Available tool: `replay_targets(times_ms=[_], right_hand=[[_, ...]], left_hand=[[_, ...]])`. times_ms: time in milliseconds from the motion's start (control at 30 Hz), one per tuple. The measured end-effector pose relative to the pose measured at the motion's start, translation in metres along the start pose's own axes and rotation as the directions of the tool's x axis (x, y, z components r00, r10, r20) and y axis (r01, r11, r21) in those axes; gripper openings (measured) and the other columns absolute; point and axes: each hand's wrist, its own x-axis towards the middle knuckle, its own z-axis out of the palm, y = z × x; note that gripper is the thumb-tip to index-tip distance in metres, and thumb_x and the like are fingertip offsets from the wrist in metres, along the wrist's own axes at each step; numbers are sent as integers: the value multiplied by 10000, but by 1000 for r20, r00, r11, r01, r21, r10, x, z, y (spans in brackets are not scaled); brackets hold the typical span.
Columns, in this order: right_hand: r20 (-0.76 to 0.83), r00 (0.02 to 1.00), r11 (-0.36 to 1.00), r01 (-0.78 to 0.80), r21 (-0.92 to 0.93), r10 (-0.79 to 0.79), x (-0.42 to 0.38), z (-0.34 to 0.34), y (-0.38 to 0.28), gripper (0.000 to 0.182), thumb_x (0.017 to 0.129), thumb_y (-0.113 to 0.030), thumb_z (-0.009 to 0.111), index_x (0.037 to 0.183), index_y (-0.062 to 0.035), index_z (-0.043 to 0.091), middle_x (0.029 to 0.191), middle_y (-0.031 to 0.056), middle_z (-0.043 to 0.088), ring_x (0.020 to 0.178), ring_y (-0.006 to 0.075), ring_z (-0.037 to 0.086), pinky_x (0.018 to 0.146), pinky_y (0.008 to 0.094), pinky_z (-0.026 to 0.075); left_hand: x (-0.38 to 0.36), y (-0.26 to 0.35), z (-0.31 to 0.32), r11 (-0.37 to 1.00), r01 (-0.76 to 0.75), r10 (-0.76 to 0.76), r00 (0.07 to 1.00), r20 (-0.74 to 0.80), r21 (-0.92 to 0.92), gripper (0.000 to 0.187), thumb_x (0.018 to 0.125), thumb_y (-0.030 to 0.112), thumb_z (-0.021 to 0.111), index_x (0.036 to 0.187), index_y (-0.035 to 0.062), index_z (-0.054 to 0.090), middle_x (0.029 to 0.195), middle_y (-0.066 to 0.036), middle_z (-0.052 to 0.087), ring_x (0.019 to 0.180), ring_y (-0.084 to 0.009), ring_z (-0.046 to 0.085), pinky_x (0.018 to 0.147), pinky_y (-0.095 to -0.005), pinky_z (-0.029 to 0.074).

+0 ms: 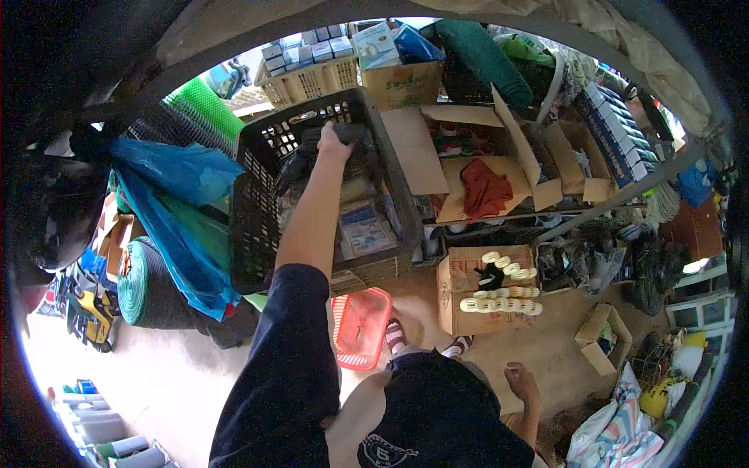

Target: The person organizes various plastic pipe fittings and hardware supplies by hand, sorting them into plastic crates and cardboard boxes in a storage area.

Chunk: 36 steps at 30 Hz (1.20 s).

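Note:
My left hand (334, 145) reaches into a large black plastic crate (257, 269), its fingers closed on a dark, soft bundle (300, 162) near the crate's far end. Clear-wrapped packets (367, 234) lie lower in the same crate. Down beside my body, on the right, my right hand (521, 381) is loosely curled, with nothing visible in it. A red plastic basket (339, 327) stands on the floor below the crate, near my feet.
Blue plastic sheeting (183, 210) and a green mesh roll (140, 281) are left of the crate. Open cardboard boxes (409, 152) line the right, one with a red cloth (485, 189). A carton (452, 292) bears cream-coloured coils. A metal bar (616, 207) crosses the right side.

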Motion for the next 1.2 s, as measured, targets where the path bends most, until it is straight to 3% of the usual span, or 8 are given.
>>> replay_targets(times_ms=[233,367,700,767,833,900,967,1200], right_hand=[[-10,1000,996,-25,-87,25,0,28,48,448,961,-408,597,1256,-71,598,1110,214,694,1047,364,673,882,444,527],[-2,999,988,-42,-148,42,28,57,91,468,951,-436,588,1271,-95,593,1110,217,688,1038,396,661,887,466,518],[-143,986,983,106,151,-84,68,40,94,400,938,-361,539,1171,-47,627,1022,199,699,963,383,666,864,460,524],[-102,992,985,94,147,-80,72,46,120,398,935,-357,542,1185,-57,622,1029,191,700,962,380,668,858,462,526],[-10,997,984,72,164,-72,72,30,135,386,930,-345,547,1192,-71,619,1054,182,698,967,380,666,851,469,529],[-29,999,983,44,177,-39,78,45,167,362,924,-321,566,1192,-84,615,1087,178,691,1010,372,654,890,469,516],[-99,993,983,78,165,-62,101,60,202,350,921,-305,581,1201,-97,611,1143,170,672,1070,367,628,937,471,493],[-318,924,976,216,-30,-214,212,34,267,484,927,-339,607,1357,-133,530,1409,119,503,1310,375,447,1080,499,383]], left_hand=[[-95,8,24,953,-110,36,966,256,281,329,934,207,518,1170,-23,514,1124,-184,647,952,-303,637,798,-440,565],[-117,43,1,563,-361,-135,847,513,744,530,932,414,604,1345,88,543,1300,-134,623,1173,-271,576,964,-420,475],[-415,-46,-31,-210,-850,425,365,828,483,334,979,235,591,1201,-13,619,1072,-127,676,991,-247,634,885,-359,492],[-448,-99,-57,-280,-885,302,286,909,372,230,970,124,583,1137,-32,614,958,-140,677,902,-220,640,817,-316,507],[-474,-187,-75,-32,-899,56,434,899,437,204,972,102,547,1115,-24,620,988,-132,672,916,-216,646,809,-311,508],[-483,-268,-77,-347,-772,-299,630,717,533,211,976,112,554,1129,-18,618,1045,-124,669,957,-213,645,806,-320,522],[-467,-341,-109,-208,-557,-507,764,399,804,259,930,58,628,1183,7,607,1158,-119,649,1058,-227,630,854,-341,540],[-403,-523,-195,-277,-824,-734,513,445,494,200,918,126,620,1087,20,615,1032,-190,648,950,-355,635,831,-451,513]])
